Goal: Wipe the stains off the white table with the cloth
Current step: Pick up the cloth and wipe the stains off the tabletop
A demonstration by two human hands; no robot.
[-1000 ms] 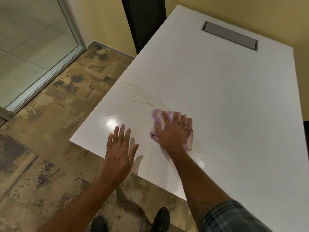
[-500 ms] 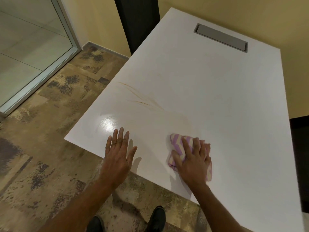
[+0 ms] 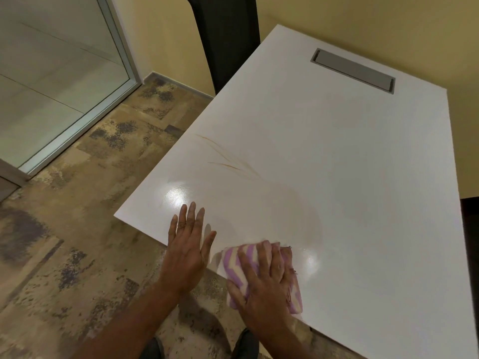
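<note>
The white table fills the right of the head view. Thin brown streak stains run across it near the left edge, and a faint smear fans out below them. My right hand presses flat on a purple-and-cream striped cloth at the table's near edge. My left hand lies flat on the table edge just left of the cloth, fingers spread, holding nothing.
A grey recessed cable hatch sits at the table's far end. A dark chair back stands at the far left side. Glass partition on the left, mottled floor below, my shoes under the near edge.
My right hand has dragged the cloth from beside the streaks back toward me, to the table's near edge. The left hand stays planted at the edge.
</note>
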